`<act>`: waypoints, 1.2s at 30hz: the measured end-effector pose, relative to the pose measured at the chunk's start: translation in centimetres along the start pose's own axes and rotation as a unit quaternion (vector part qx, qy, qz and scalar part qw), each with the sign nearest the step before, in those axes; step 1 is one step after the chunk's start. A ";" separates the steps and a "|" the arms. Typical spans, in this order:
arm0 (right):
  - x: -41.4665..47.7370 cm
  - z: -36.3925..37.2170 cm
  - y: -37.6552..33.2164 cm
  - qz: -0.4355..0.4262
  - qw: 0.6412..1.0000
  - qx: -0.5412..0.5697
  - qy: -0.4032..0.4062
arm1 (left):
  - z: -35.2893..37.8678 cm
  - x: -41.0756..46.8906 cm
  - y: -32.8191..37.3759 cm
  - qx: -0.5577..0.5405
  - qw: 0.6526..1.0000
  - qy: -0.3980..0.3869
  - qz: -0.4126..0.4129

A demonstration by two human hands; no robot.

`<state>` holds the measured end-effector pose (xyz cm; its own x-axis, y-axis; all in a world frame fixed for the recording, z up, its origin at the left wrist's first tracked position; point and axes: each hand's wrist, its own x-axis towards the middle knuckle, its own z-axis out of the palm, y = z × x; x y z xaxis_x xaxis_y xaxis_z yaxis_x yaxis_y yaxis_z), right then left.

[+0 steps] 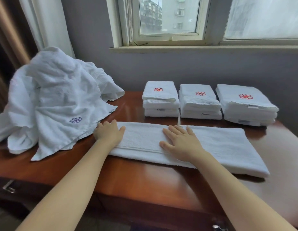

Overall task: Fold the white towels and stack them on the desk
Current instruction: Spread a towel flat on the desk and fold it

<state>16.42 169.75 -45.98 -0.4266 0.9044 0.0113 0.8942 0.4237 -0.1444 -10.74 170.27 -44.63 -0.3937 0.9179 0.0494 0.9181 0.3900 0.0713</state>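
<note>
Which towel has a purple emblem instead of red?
The unfolded towel at far left; the three folded stacks all show red ones.

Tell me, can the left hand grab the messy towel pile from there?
Probably yes: the left hand lies flat on the left end of the long towel, right beside the pile, with nothing between them.

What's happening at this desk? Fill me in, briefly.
A person is folding white towels on the wooden desk. Both hands lie flat on a long, part-folded towel at the front: the left hand at its left end, the right hand near its middle. Three neat stacks of folded towels with red emblems sit behind it. A heap of unfolded towels waits on the left.
</note>
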 end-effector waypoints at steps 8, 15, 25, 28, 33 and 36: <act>-0.2 -0.1 -0.1 -0.004 1.000 0.003 0.007 | -4.1 2.3 -1.7 -0.193 0.970 -0.141 -0.043; -0.5 -0.3 -0.2 0.000 0.999 0.037 0.021 | -9.0 -0.1 1.4 -0.444 0.868 -0.196 0.109; -3.6 -8.9 1.5 0.052 0.737 0.664 0.111 | -10.7 -5.8 13.7 -0.530 0.786 -0.223 0.228; -4.7 -10.5 3.9 0.079 0.725 0.676 0.103 | -10.9 -6.9 17.1 -0.549 0.755 -0.261 0.248; -7.6 -11.7 8.1 0.062 0.723 0.685 0.060 | -10.3 -8.6 21.3 -0.561 0.723 -0.314 0.254; -8.8 -11.3 9.9 0.121 0.764 0.629 0.083 | -9.2 -9.3 23.0 -0.566 0.709 -0.342 0.246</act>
<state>30.59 166.61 -36.29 -0.1526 0.9867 -0.0558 0.0629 -0.0467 -0.9969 13.62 169.99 -34.26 0.4304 0.8945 -0.1210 0.1582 0.0572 0.9857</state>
